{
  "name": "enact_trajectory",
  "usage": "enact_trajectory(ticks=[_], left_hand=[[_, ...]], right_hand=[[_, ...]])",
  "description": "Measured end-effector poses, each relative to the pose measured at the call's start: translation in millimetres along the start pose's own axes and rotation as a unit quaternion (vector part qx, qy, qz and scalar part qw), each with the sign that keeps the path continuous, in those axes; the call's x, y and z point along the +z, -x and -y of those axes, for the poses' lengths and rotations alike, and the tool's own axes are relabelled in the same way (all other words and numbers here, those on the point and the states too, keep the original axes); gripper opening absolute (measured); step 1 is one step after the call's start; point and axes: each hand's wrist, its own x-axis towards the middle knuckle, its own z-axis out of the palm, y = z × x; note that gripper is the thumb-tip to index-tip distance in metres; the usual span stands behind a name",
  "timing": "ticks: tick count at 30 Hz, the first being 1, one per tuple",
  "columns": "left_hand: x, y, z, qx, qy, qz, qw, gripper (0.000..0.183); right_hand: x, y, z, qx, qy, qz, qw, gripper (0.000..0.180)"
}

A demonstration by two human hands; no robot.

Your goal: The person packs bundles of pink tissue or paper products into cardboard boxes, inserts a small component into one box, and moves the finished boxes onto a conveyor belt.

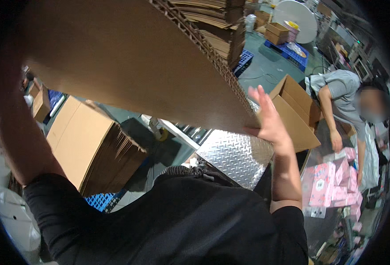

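A large flattened cardboard sheet or bundle (pixel 132 66), with thick corrugated layers along its right edge, is raised before me and fills the upper left. My right hand (pixel 269 122) is at its lower right corner, thumb against the cardboard and fingers extended past the edge. At the dark left rim, my left hand (pixel 7 73) is beside the cardboard's left end; its fingers cannot be made out. Below the raised cardboard, a stack of flattened cardboard (pixel 79 132) rests at the left over a blue plastic pallet (pixel 100 201). A diamond-plate metal surface (pixel 233 155) lies below my right hand.
An open cardboard box (pixel 294 116) stands right of my right hand. Beyond it, a person in grey (pixel 339 89) leans over a table with pink patterned boxes (pixel 321 182). More stacked cardboard (pixel 220 29) and a blue pallet (pixel 289 54) are at the top.
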Motion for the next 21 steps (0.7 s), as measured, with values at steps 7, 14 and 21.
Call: enact_trajectory(ticks=[7,14,21], left_hand=[[226,65,-45,-0.155,0.352,0.111,0.916,0.03],[371,138,-200,0.144,0.134,0.324,0.926,0.095],[367,174,-171,0.234,0.269,0.153,0.922,0.06]], right_hand=[[-59,117,-26,0.24,0.109,0.006,0.965,0.023],[-21,128,-35,0.371,0.14,0.155,0.905,0.035],[-45,125,-73,0.409,0.009,0.258,0.875,0.033]])
